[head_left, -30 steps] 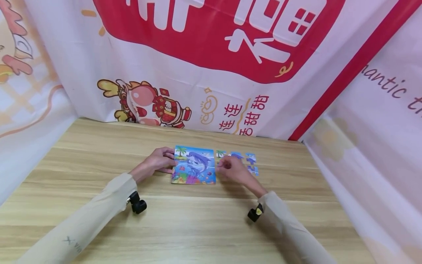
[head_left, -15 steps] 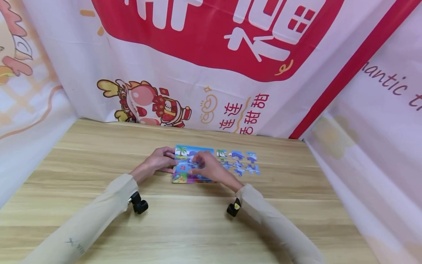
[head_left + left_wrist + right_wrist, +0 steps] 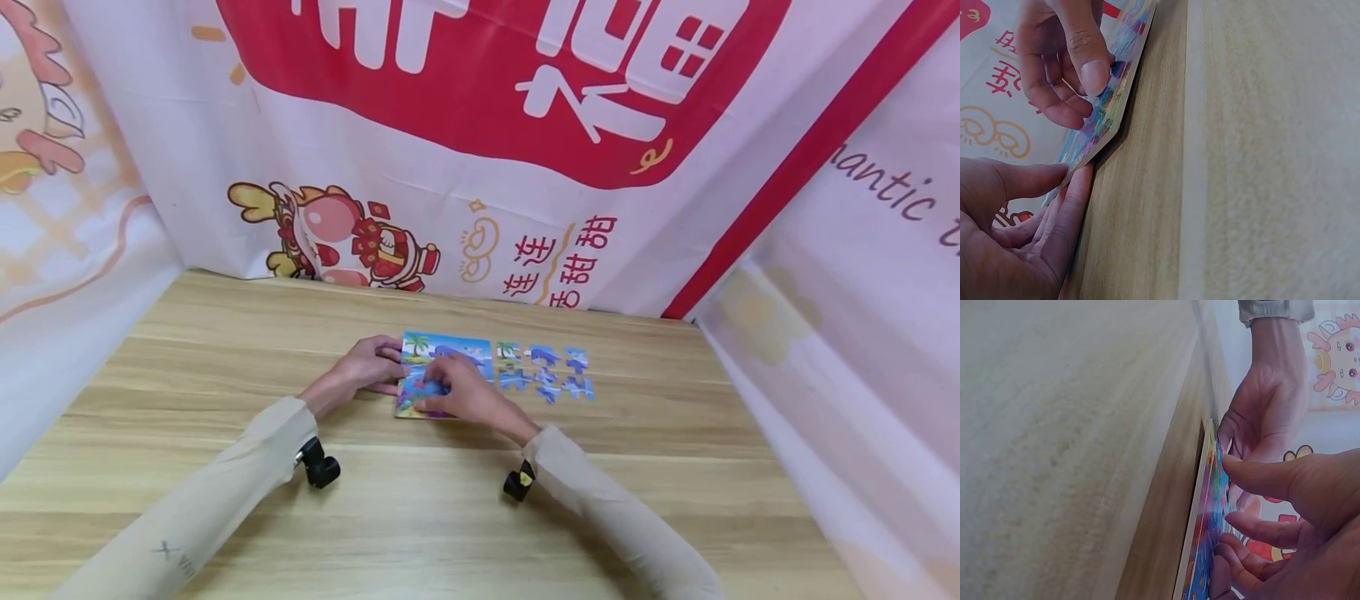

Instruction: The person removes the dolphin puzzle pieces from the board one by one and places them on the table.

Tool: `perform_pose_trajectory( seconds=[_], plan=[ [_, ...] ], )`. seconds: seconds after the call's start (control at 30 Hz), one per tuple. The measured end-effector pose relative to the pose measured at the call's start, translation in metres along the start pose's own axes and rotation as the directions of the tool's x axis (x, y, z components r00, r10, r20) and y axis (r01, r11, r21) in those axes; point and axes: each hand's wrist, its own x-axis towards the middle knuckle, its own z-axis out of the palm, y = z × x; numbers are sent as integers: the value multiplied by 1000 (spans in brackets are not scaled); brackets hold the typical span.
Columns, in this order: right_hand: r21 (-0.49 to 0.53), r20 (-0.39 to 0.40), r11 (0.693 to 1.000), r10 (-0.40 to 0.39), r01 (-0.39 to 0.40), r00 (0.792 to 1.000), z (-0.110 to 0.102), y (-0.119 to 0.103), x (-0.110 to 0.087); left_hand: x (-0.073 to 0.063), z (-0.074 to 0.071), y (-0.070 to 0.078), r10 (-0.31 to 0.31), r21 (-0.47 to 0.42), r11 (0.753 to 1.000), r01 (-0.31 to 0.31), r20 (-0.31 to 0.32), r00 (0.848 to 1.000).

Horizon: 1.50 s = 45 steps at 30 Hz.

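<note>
A square jigsaw puzzle [image 3: 418,346] with a blue sea picture lies on the table. At its left edge my left hand [image 3: 366,363] grips it, thumb [image 3: 1035,179] on the upper side and fingers underneath in the left wrist view. Over the picture's lower left part is my right hand [image 3: 467,390], hiding much of it in the head view. Its thumb [image 3: 1257,475] and index finger come down to the picture with a gap between them, and no loose piece shows there. The right wrist view also shows the left hand [image 3: 1266,403] at the puzzle's far end.
Several loose jigsaw pieces [image 3: 547,377] lie in two rows just right of the puzzle. The wooden table [image 3: 420,517] ends at a printed cloth backdrop [image 3: 420,133], with more cloth on both sides. Each wrist carries a small black camera [image 3: 322,471].
My right hand has moved left from beside the loose pieces onto the puzzle, then further toward its lower left part. My left hand stays at the left edge. More loose pieces show now.
</note>
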Motion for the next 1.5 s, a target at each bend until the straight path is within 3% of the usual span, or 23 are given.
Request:
perform_pose_trajectory(
  seconds=[0.23, 0.43, 0.7, 0.93, 1.17, 1.5],
  plan=[
    [-24, -60, 1000, 15, -17, 998, 6, -3, 3, -1, 1, 1, -8, 10, 1000, 8, -4, 1000],
    [-18, -112, 1000, -21, 19, 993, 12, 2, 4, -1, 3, 2, -6, 14, 1000, 6, -3, 1000],
    [11, -112, 998, -64, 66, 992, 14, 3, 6, -3, 2, -1, -12, 10, 1000, 12, -2, 1000],
    [135, -71, 989, -43, 52, 997, 13, 3, 7, -5, 0, 0, -16, 21, 1000, 16, 3, 1000],
    [207, -92, 975, -67, 85, 994, 9, 3, 7, -3, 0, 2, -16, 2, 1000, 16, 6, 1000],
    [404, -149, 912, -17, 76, 989, 8, 9, 1, -1, -1, 2, -21, 10, 1000, 21, 4, 1000]
  ],
)
